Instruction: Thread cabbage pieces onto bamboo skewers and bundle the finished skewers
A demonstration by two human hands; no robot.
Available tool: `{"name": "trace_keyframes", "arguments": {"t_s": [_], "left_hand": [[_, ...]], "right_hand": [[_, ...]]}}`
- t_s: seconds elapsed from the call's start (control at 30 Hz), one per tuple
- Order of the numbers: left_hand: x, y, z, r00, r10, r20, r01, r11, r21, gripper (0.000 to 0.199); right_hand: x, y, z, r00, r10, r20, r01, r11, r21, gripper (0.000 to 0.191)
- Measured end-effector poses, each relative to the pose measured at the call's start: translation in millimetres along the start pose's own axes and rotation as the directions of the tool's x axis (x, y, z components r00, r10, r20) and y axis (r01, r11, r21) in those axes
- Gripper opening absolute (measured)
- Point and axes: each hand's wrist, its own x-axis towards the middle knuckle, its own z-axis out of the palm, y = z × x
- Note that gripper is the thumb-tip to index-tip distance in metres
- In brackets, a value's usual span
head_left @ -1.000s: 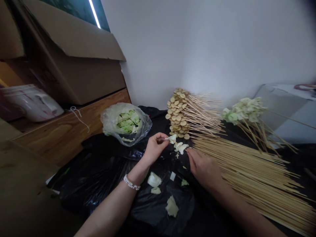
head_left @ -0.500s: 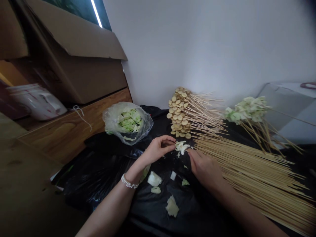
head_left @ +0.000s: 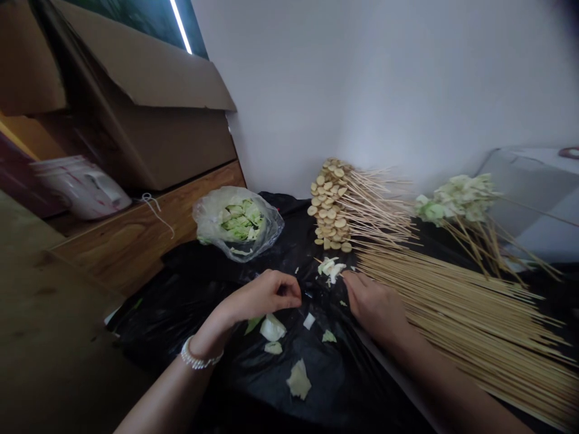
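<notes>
Pale, ragged, flat leaf scrap (head_left: pixel 299 380) nearest, on black plastic sheeting (head_left: pixel 346 386). Right hand (head_left: pixel 375 304) grips thin wooden skewer (head_left: pixel 317 260) threaded with white-green leaf pieces (head_left: pixel 331 269). Left hand (head_left: pixel 266 295) curled, fingertips close; can't tell if pinching anything. Beyond: clear plastic bag (head_left: pixel 208 211).

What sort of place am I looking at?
Probably a makeshift food-preparation corner, home or small business unclear: bare wooden sticks, pale round slices on skewers, and a clear plastic bag of leafy green pieces.
</notes>
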Motion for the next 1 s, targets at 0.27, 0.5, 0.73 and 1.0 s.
{"name": "trace_keyframes", "arguments": {"t_s": [0.27, 0.5, 0.73, 1.0], "left_hand": [[-40.3, 18.4, 31.1, 0.955, 0.102, 0.279, -0.148, 0.977, 0.152, 0.042], [-43.4, 25.6, 38.4, 0.951, 0.11, 0.29, -0.163, 0.973, 0.165, 0.029], [26.2, 7.6, -11.2, 1.0, 0.012, -0.015, -0.019, 0.748, -0.664, 0.03], [77.4, -32.8, 6.7, 0.985, -0.153, -0.082, -0.02, 0.367, -0.93, 0.03]], "right_hand": [[0.4, 0.2, -0.4, 0.997, -0.026, -0.075, 0.026, 1.0, 0.008, 0.027], [1.2, 1.0, -1.3, 0.998, -0.002, -0.065, 0.004, 1.0, 0.022, 0.027], [4.5, 12.6, -1.5, 0.994, 0.107, -0.036, -0.106, 0.994, 0.014, 0.026], [6.8, 13.8, 0.1, 0.99, 0.145, 0.0, -0.144, 0.987, 0.066, 0.026]]}}
